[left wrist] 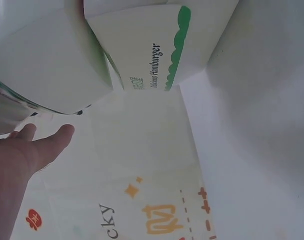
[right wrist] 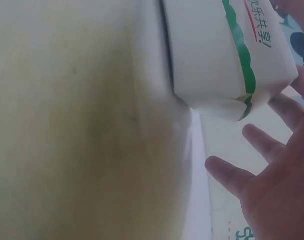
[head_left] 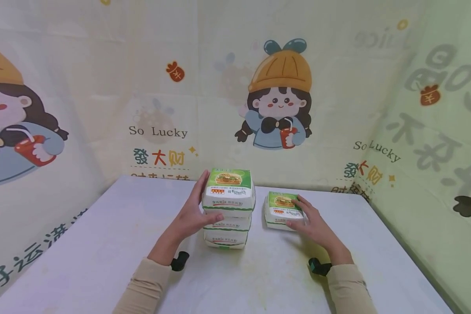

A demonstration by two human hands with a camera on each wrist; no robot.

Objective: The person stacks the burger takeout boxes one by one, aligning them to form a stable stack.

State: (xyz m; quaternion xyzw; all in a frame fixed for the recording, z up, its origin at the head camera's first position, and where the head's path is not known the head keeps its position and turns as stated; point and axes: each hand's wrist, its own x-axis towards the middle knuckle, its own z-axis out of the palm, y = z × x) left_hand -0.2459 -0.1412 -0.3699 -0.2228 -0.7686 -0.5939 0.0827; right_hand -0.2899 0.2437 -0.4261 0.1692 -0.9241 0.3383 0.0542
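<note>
A stack of white-and-green paper hamburger boxes [head_left: 225,237] stands near the middle of the table. My left hand [head_left: 192,209] holds the top hamburger box [head_left: 228,196], thumb across its lower front and fingers along its left side. In the left wrist view this box [left wrist: 47,60] sits at an angle to the hamburger box [left wrist: 142,45] below it. To the right, a single hamburger box [head_left: 284,209] lies on the table. My right hand [head_left: 312,222] grips it at its right side, thumb at the front and a finger on the upper edge; other fingers [right wrist: 229,175] spread free of it.
The boxes stand on a white table [head_left: 259,279] whose back edge meets a printed cloth backdrop [head_left: 212,109] with cartoon girls and lettering. Cloth also hangs along the left and right sides. A black wrist strap mount [head_left: 319,267] shows below the right hand.
</note>
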